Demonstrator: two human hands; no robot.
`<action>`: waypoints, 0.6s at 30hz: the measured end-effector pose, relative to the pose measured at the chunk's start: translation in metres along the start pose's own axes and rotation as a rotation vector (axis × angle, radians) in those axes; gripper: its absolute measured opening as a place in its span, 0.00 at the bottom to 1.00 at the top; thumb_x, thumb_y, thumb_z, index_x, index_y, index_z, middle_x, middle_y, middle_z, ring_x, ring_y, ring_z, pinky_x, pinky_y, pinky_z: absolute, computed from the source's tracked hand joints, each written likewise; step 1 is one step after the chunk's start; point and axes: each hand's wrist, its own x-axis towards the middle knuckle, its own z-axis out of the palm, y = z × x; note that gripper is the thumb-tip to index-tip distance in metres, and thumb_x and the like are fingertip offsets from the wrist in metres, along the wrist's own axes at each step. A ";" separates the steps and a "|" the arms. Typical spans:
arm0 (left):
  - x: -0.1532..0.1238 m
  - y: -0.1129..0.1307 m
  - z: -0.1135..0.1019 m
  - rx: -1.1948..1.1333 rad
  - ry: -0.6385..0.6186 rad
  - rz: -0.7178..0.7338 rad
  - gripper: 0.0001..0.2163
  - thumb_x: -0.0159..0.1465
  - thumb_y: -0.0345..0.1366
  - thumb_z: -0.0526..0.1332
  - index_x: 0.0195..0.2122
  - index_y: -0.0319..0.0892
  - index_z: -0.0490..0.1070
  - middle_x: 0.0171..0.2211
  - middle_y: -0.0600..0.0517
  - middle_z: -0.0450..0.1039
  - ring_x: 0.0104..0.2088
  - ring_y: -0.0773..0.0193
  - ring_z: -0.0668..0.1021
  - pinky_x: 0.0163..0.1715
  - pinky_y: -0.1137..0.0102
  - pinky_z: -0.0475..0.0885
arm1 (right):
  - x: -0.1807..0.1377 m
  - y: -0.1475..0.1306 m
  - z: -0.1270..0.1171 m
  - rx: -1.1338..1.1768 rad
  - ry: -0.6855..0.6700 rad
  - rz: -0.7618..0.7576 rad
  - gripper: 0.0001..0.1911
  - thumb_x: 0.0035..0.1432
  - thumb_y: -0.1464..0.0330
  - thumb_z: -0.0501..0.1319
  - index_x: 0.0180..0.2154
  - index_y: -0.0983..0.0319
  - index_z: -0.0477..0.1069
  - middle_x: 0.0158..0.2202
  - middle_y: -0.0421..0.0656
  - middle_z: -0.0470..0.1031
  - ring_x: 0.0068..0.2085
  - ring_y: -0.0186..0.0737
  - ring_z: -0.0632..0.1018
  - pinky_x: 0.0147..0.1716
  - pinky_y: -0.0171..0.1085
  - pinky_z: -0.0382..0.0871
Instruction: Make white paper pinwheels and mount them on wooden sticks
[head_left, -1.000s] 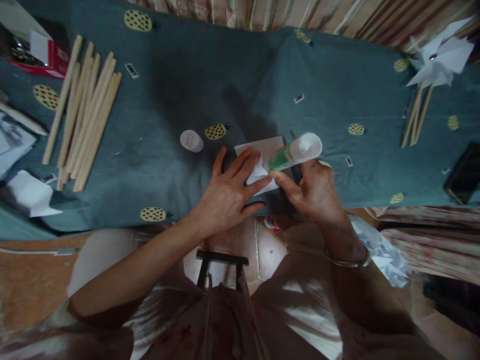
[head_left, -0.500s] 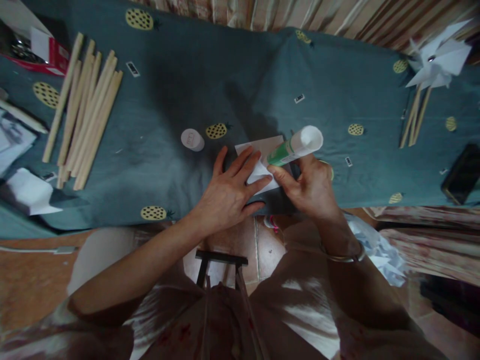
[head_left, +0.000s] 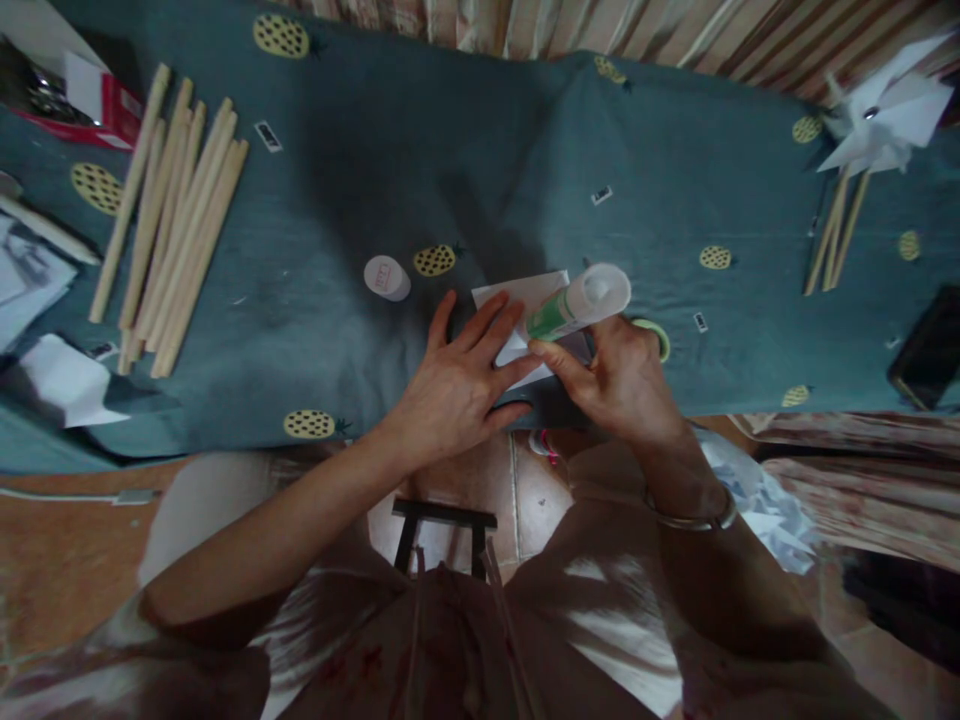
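My left hand lies open with fingers spread, pressing on a small piece of white paper near the table's front edge. My right hand is closed round a white and green glue stick, tilted with its lower end down at the paper. The glue stick's tip is hidden by my fingers. A white cap stands on the cloth left of the paper. Partly behind my right hand lies a pale green ring, perhaps a tape roll.
Several wooden sticks lie at the left beside a red box and folded white paper. Paper pinwheels on sticks and a dark phone are at the right. A patterned green cloth covers the table.
The glue stick has shifted slightly left and its upper end has dipped, with my right hand moving along. My left hand stays on the paper. The view has shifted a little.
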 end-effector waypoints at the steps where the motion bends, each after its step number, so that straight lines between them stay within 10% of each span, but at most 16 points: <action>1: 0.000 0.000 0.000 0.007 0.002 0.005 0.24 0.63 0.49 0.62 0.60 0.51 0.66 0.68 0.43 0.56 0.68 0.43 0.57 0.64 0.38 0.42 | -0.001 0.000 0.000 0.001 -0.001 -0.010 0.21 0.66 0.52 0.52 0.41 0.64 0.70 0.38 0.49 0.78 0.40 0.47 0.80 0.39 0.40 0.71; 18: 0.000 -0.003 0.003 -0.036 0.031 0.026 0.24 0.63 0.49 0.62 0.59 0.49 0.67 0.67 0.41 0.57 0.68 0.41 0.57 0.63 0.36 0.43 | -0.003 0.007 0.001 0.278 0.093 0.176 0.15 0.56 0.55 0.65 0.35 0.61 0.72 0.32 0.46 0.78 0.39 0.48 0.79 0.42 0.45 0.72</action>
